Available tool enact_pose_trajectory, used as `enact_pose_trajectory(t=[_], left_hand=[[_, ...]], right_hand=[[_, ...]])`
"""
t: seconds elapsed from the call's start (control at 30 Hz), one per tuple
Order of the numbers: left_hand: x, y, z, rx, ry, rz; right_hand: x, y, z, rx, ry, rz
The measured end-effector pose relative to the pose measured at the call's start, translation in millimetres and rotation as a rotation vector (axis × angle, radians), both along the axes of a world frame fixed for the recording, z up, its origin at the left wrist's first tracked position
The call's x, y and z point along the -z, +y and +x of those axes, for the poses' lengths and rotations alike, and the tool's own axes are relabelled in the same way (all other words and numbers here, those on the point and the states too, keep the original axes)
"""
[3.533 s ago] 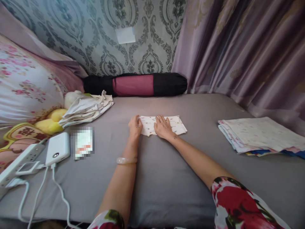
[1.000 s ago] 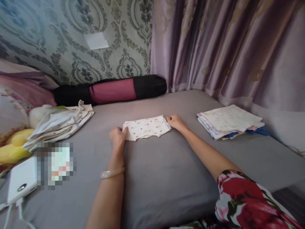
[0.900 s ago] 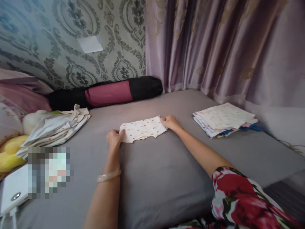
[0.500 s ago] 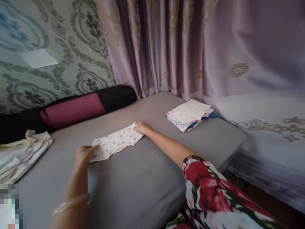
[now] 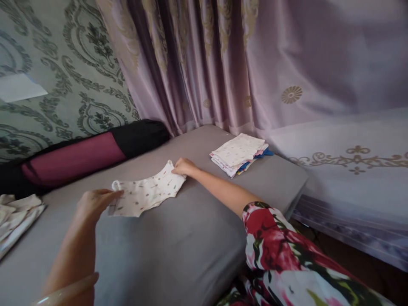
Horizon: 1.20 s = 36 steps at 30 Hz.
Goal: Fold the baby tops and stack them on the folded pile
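A small white garment (image 5: 148,191) with a scattered print is stretched between my hands, just over the grey bed. My left hand (image 5: 95,202) pinches its left end, where a small loop of cloth stands up. My right hand (image 5: 184,168) grips the upper corner at the other end. Between the two holds, the cloth sags a little. To the right of my right hand lies a stack of folded clothes (image 5: 237,151), a pale printed piece on top and blue showing lower down.
Loose pale clothes (image 5: 19,216) lie at the left on the grey bed sheet (image 5: 165,250). A black and maroon bolster (image 5: 76,155) runs along the patterned wall. Purple curtains (image 5: 197,76) hang behind the bed, whose right edge drops off near the curtain's hem.
The view has turned slightly right. My left hand has drawn its end of the garment outward, so the cloth spans wider and dips in the middle. Both hands keep their hold.
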State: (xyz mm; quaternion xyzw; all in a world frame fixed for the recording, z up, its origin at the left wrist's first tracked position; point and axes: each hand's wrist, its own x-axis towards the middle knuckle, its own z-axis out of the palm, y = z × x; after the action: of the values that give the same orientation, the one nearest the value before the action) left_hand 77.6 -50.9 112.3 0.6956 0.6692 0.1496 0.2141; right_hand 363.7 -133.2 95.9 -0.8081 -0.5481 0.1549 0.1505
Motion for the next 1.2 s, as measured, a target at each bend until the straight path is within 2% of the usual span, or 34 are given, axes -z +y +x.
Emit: enact_pose_trajectory(t=[0.13,0.27,0.37,0.5,0.63,0.83,0.97,1.2], left_hand=[[-13.7,-15.3,46.5,0.032,-0.201,-0.028],[-19.3,-32.0,111.8,0.162,-0.408,-0.076],[-22.2,-47.7,161.3,0.217,-0.573,-0.085],[-22.9,-66.8,220.0,0.347,-0.730,-0.064],[-18.2,-78.7,271.3,0.376,-0.805,-0.110],[-9.3,-100.5,328.7,0.377,-0.941,-0.261],[-1.5,-117.0,348.6,0.330,-0.972,-0.385],[23.2,-123.4,359.6,0.335,-0.984,-0.416]], right_hand=[[-30.4,-12.3,47.3,0.016,-0.033,0.012],[-67.3,-30.3,101.3,0.122,-0.102,0.028],[-91.9,-47.2,138.6,0.256,-0.185,0.035],[-111.5,-68.0,184.5,0.378,-0.272,0.008],[-115.5,-81.7,226.8,0.505,-0.336,-0.030],[-105.5,-91.9,267.7,0.562,-0.486,-0.030],[-99.5,-94.9,277.1,0.584,-0.563,-0.067],[-87.0,-100.3,283.8,0.631,-0.578,-0.115]])
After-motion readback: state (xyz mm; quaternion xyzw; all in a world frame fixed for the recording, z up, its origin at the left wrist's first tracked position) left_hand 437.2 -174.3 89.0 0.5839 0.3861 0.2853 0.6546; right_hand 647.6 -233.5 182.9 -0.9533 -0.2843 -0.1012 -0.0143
